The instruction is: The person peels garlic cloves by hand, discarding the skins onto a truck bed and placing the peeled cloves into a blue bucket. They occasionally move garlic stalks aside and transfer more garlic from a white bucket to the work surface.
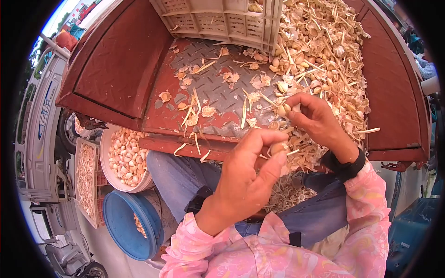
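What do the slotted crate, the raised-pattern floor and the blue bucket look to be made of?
Slotted crate: likely plastic, pale and dull, judging by its moulded-looking ribs.
Raised-pattern floor: probably metal with worn red paint; tread marks and grey patches suggest it.
Blue bucket: seemingly plastic, smooth; its even colour and rounded rim point that way.

Taking our left hand [248,183] as the hub, we have the widest passage toward eleven o'clock, over the metal floor [213,86], where only low stalks [244,113] and skins [208,111] lie. Beyond these, at half past eleven, the plastic crate [208,25] walls it off. At one o'clock the garlic heap [333,60] blocks low travel. Our right hand [320,121] stands near at two, leaving a narrow gap; the right panel [399,97] rises past it. The left panel [125,60] bars half past ten. At nine, our knee [176,173] sits before the white bucket [106,162].
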`<state>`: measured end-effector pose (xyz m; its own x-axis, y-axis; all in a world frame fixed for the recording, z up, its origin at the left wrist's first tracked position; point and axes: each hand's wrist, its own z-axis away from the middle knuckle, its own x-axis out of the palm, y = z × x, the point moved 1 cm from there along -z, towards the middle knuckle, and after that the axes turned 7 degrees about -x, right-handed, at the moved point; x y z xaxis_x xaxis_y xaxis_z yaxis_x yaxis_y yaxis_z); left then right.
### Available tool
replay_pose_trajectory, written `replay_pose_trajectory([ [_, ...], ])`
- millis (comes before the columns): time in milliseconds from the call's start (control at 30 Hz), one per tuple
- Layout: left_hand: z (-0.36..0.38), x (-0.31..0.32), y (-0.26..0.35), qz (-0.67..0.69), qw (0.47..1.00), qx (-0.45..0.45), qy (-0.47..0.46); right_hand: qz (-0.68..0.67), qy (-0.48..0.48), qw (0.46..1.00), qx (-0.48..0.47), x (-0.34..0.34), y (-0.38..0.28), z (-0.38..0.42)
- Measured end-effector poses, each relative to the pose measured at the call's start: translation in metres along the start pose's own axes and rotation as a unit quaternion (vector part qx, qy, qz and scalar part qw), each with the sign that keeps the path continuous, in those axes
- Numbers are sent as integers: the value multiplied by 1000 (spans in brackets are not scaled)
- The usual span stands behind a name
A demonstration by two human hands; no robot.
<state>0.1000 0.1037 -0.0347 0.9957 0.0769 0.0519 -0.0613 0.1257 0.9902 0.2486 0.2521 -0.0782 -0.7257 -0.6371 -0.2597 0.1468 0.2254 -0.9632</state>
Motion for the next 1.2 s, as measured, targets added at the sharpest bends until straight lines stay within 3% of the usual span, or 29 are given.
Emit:
replay_pose_trajectory([
  [33, -18, -2, -18, 64, 998, 14, 20, 0, -10, 1000, -18, 2, 0, 1],
  [100, -44, -2, -52, 27, 995, 8, 99, 111, -14, 988, -109, 6, -10, 5],
  [267, -62, 9, -64, 110, 991, -13, 70, 198, 21, 952, -232, 14, -7, 5],
  [300, -63, 10, -64, 148, 986, -18, 72, 155, -21, 985, -77, 9, -14, 7],
  [333, -63, 10, -65, 186, 979, -24, 75, 60, -20, 998, -31, 7, -12, 7],
  [400, -62, 11, -66, 216, 972, -34, 85, -134, -17, 989, 58, 3, -7, 3],
  [533, -61, 13, -63, 228, 969, -23, 97, -284, 4, 950, 133, 0, -7, 3],
  [567, -61, 14, -63, 223, 970, -20, 99, -266, -5, 956, 123, 1, -10, 3],
  [700, -55, 21, -60, 123, 985, 25, 119, 33, -19, 999, -37, 11, -3, 5],
  [800, -52, 22, -64, 164, 979, 8, 122, 24, -36, 999, -14, 8, -14, 8],
  [900, -50, 17, -62, 291, 954, -42, 54, -58, -14, 997, 38, 1, -7, 5],
  [1033, -43, 9, -58, 404, 909, -100, 26, 189, 24, 981, -36, -25, 8, -2],
  [1133, -35, -6, -61, 481, 866, -132, 17, 17, 16, 996, 81, -28, -5, 1],
  [1200, -30, -20, -64, 510, 850, -130, 14, -46, 5, 994, 95, -30, -6, 4],
])
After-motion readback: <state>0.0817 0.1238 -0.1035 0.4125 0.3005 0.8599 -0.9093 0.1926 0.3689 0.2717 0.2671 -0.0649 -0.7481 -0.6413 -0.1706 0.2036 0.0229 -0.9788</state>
